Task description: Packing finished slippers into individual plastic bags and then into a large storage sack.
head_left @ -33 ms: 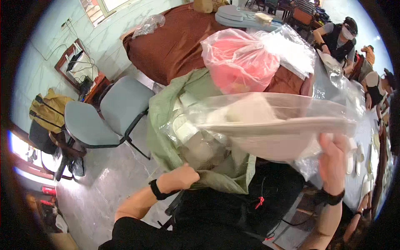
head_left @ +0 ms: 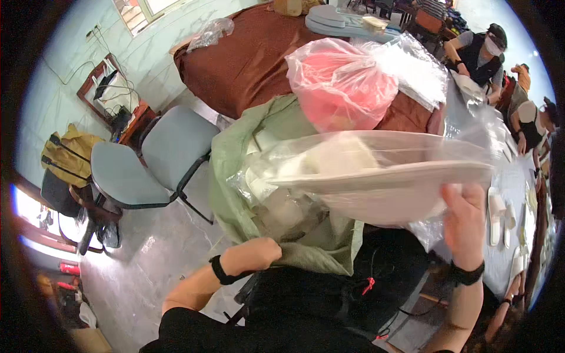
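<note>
My left hand (head_left: pixel 259 254) is closed in a fist on the near rim of a green woven sack (head_left: pixel 226 194). Inside the sack lie pale, plastic-wrapped pieces (head_left: pixel 285 212), too jumbled to name. Over the sack's mouth and to its right stretches a clear plastic bag (head_left: pixel 382 182) with pale, flat, layered contents, blurred by motion. My right hand (head_left: pixel 465 217) grips this bag near its right end, thumb and fingers closed on the plastic.
A knotted bag with pink contents (head_left: pixel 344 88) sits beyond the sack, by a brown-covered table (head_left: pixel 247 59). Grey chairs (head_left: pixel 179 144) stand left. Along the right runs a table with white slippers (head_left: pixel 496 215). Other people (head_left: pixel 479 62) work there.
The clear plastic bag and my right hand have shifted slightly left. My left hand stays on the sack's rim.
</note>
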Tool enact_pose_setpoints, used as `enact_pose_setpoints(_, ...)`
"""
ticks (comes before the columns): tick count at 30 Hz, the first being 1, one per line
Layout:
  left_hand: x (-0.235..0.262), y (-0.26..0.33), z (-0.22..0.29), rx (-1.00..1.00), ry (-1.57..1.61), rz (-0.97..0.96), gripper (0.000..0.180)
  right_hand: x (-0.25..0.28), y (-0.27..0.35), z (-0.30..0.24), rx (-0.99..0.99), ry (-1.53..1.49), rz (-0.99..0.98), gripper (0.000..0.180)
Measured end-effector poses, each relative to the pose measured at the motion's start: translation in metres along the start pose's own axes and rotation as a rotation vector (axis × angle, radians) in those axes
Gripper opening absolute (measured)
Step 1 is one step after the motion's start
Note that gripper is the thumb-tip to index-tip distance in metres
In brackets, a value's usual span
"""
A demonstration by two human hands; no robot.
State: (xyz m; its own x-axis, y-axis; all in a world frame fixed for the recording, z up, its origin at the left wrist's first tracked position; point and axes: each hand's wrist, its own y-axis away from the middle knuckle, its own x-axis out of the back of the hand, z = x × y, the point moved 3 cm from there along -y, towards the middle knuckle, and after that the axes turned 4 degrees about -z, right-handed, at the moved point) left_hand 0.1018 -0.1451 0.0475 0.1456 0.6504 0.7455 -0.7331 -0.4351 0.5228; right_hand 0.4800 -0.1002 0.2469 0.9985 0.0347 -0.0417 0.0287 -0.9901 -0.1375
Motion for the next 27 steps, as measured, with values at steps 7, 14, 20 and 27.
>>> enact_pose_setpoints(7, 0.03, 0.057, 0.026, -0.098, 0.264, 0.32, 0.01, -0.095, -0.074, 0.054, -0.172, 0.28, -0.641, 0.033)
enact_pose_setpoints(14, 0.034, 0.089, 0.01, -0.109, 0.226, 0.202, 0.009, -0.166, -0.098, 0.13, -0.221, 0.303, -1.026, 0.034)
enact_pose_setpoints(20, 0.054, 0.102, -0.001, -0.169, 0.204, 0.496, 0.018, -0.224, -0.079, 0.2, -0.091, 0.669, -1.292, 0.044)
enact_pose_setpoints(27, 0.06, 0.119, -0.01, -0.094, 0.103, 0.668, 0.019, -0.212, -0.074, 0.239, -0.322, 1.159, -1.366, 0.049)
